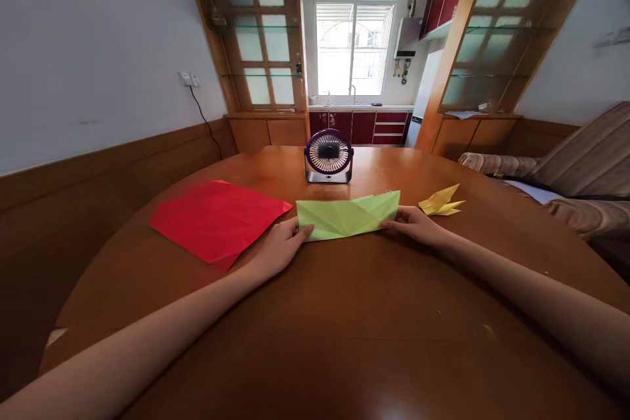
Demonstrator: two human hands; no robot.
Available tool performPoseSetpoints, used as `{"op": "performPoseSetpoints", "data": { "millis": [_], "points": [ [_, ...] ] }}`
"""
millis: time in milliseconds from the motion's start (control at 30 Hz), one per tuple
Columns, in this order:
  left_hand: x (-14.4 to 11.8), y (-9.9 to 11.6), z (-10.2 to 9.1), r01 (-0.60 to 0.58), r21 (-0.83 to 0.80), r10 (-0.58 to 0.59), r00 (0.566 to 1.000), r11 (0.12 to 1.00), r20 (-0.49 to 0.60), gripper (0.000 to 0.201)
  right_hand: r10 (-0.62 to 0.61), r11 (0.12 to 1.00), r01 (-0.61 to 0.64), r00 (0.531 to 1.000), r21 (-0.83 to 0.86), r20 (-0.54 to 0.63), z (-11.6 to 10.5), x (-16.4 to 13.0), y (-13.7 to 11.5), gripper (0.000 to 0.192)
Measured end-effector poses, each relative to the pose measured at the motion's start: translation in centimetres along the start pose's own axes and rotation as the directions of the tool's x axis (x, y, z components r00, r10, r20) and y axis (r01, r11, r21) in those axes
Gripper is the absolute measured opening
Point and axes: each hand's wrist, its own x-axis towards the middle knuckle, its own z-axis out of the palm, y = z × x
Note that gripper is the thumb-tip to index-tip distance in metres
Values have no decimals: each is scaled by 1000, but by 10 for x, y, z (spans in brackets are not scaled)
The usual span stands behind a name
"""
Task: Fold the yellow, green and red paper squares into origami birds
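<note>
A creased sheet of light green paper [347,216], folded into a long strip shape, is held up between my two hands. My left hand [285,243] pinches its lower left end, thumb in front and fingers behind. At the right end my right hand [413,224] grips the paper the same way. Red paper sheets [216,220] lie flat on the table to the left, one corner close to my left hand. Just beyond my right hand sits a folded yellow paper figure [441,201] with pointed tips.
A small dark desk fan [329,154] stands on the round wooden table [344,315] behind the green paper. A striped sofa [585,157] is at the right. Farther back are wooden shelves [260,115] and a kitchen window [354,46].
</note>
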Motion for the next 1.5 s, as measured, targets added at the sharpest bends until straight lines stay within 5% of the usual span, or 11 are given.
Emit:
{"op": "performPoseSetpoints", "data": {
  "millis": [133, 267, 433, 567, 667, 767, 1000, 1200, 1333, 1500],
  "points": [
    [0, 1, 3, 31, 17, -29, 997, 999, -72, 38, -50, 993, 34, 988, -112, -147, 6, 5, 3, 42],
    [3, -5, 5, 48, 79, -35, 987, 996, -158, 66, -97, 925, -21, 953, -379, -288, 9, 9, 2, 48],
    [8, -9, 10, -33, 440, 196, 923, 897, -331, 84, -170, 863, 13, 949, -506, -266, 15, 12, -2, 56],
    [12, 7, 22, -241, 722, 421, 904, 649, -76, 60, -165, 869, 21, 955, -494, -248, 17, 14, -2, 53],
    [22, 17, 38, -340, 751, 360, 922, 567, 145, 48, -148, 892, 22, 958, -451, -246, 14, 15, 1, 51],
    [37, 18, 53, -346, 725, 254, 937, 595, 239, 47, -99, 938, 19, 971, -346, -216, 10, 17, 5, 53],
    [54, 8, 59, -229, 696, 8, 952, 680, 305, 56, -63, 965, 6, 975, -261, -211, 3, 22, 15, 55],
    [54, 9, 57, -152, 684, -78, 953, 714, 293, 57, -52, 937, -48, 960, -345, -274, 5, 22, 14, 45],
    [54, 12, 57, -103, 716, -112, 963, 691, 246, 56, -129, 836, -32, 959, -549, -252, 8, 20, 9, 32],
    [53, 10, 60, -120, 745, -107, 963, 656, 249, 56, -399, 520, 113, 909, -847, -124, 18, 13, 0, 22]
  ]
}}
